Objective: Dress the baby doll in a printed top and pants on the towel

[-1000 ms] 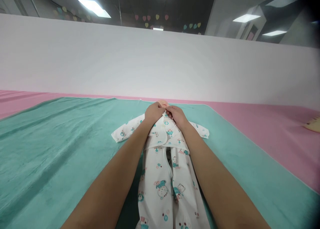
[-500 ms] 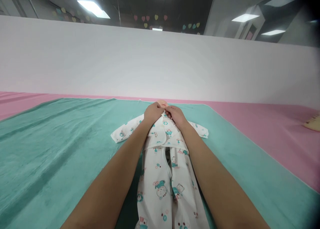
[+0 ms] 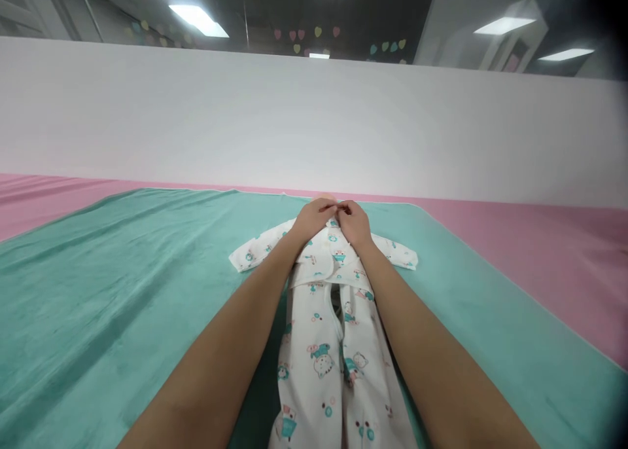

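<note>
A doll in a white baby shirt point(image 3: 321, 262) and matching white trousers point(image 3: 314, 351) lies on its back, sleeves spread to both sides. Teal and pink bear prints cover the cloth. Only a sliver of the doll's head point(image 3: 324, 197) shows behind my hands. At the shirt's neckline, my left hand point(image 3: 316, 217) has its fingers pinched together. My right hand point(image 3: 354, 221) meets it there, fingertips touching and curled closed. Both pinch at the shirt's collar, though the bit between the fingers is largely hidden. The trousers have an open slit at the crotch.
A teal blanket point(image 3: 147, 292) with some creases lies under the doll. Pink cloth point(image 3: 530, 252) borders it at the back and right. Behind stands a low white wall point(image 3: 314, 122), with dark glass point(image 3: 343, 10) and heart stickers above it.
My hands have drawn closer, fingertips now meeting over the neckline, and the right fingers curl more. The white edge of cloth seen between them is now covered. The view has shifted slightly left.
</note>
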Available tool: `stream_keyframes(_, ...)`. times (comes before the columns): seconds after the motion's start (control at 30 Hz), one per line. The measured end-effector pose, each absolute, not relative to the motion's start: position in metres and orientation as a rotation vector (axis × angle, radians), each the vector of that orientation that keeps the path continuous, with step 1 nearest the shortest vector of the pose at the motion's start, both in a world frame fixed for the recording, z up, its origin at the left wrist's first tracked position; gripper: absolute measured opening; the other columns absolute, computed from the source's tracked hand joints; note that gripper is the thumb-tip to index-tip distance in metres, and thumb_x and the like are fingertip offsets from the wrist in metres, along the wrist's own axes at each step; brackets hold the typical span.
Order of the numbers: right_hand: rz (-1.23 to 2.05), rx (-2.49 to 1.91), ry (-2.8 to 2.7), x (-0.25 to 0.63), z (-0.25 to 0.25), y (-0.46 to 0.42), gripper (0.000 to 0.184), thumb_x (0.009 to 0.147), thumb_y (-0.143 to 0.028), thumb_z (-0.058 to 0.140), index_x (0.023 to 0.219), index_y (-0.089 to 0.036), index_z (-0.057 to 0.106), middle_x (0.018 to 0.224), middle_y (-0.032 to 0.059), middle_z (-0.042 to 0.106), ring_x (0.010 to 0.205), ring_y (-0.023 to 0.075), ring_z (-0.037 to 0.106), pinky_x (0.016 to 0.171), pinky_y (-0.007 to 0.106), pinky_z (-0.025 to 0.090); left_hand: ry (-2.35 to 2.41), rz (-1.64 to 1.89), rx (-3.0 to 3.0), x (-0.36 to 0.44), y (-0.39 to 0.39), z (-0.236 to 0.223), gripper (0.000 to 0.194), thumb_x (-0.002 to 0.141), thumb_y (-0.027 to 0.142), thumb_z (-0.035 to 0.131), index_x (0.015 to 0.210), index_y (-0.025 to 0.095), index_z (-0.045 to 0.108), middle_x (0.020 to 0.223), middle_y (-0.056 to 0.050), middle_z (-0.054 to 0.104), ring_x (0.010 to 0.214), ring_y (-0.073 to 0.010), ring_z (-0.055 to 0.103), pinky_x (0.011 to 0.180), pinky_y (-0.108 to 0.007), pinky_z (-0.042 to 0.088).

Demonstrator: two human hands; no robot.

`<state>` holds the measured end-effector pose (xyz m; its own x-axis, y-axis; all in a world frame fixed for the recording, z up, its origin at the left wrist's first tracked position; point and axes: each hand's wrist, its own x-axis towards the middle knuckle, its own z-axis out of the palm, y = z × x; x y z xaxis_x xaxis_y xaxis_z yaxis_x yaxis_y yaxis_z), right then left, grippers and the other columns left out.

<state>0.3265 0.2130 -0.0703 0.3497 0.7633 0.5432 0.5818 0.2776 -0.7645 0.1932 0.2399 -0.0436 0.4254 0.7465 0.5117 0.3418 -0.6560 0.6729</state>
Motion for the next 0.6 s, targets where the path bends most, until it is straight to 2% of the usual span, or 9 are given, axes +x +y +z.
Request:
stream_keyframes(0.1,0.206,-1.475,-1.415,0.334,-0.075,0.211,0.023,0.076,-0.023,0.045,0.090,-0.020,0.063,0.101,0.0049,0.062,0.094,0.0187,0.055,0.087,0.031,0.038,0.984,0.993,2.229,0.191,0.239,-0.043,0.021,0.082,0.024,0.052,0.091,0.025,0.071,0.103,0.003,0.068,0.098,-0.0161,0.059,0.084,-0.020,0.042)
stream_keyframes(0.2,0.192,-1.577,-1.473,0.344,-0.084,0.203,0.027,0.081,-0.024,0.039,0.093,-0.021,0.063,0.104,0.0055,0.062,0.099,0.0203,0.053,0.088,0.032,0.038,1.108,0.938,2.224,0.187,0.236,-0.044,0.024,0.082,0.027,0.051,0.091,0.025,0.072,0.100,0.001,0.069,0.096,-0.0193,0.060,0.083,-0.024,0.043)
stream_keyframes(0.37,-0.030,-1.771,-1.635,0.359,-0.099,0.179,0.035,0.088,-0.024,0.030,0.105,-0.019,0.060,0.110,0.0097,0.061,0.102,0.0231,0.053,0.088,0.034,0.037,1.001,0.968,2.162,0.171,0.221,-0.049,0.031,0.087,0.030,0.043,0.104,0.027,0.069,0.116,0.004,0.064,0.108,-0.0168,0.056,0.089,-0.021,0.042)
stream_keyframes(0.5,-0.220,-1.962,-1.778,0.380,-0.109,0.149,0.041,0.093,-0.038,0.026,0.120,-0.022,0.053,0.112,0.0098,0.061,0.105,0.0271,0.052,0.093,0.042,0.032,0.961,0.929,2.301,0.145,0.207,-0.058,0.040,0.093,0.034,0.031,0.122,0.025,0.057,0.130,0.003,0.053,0.119,-0.0154,0.048,0.100,-0.022,0.036)
stream_keyframes(0.6,-0.207,-2.076,-1.797,0.408,-0.116,0.121,0.050,0.091,-0.050,0.029,0.130,-0.023,0.043,0.126,0.0096,0.053,0.115,0.0278,0.046,0.098,0.044,0.028,1.084,0.883,2.603,0.109,0.202,-0.073,0.045,0.095,0.035,0.025,0.131,0.022,0.049,0.138,0.000,0.045,0.128,-0.0163,0.038,0.107,-0.028,0.027)
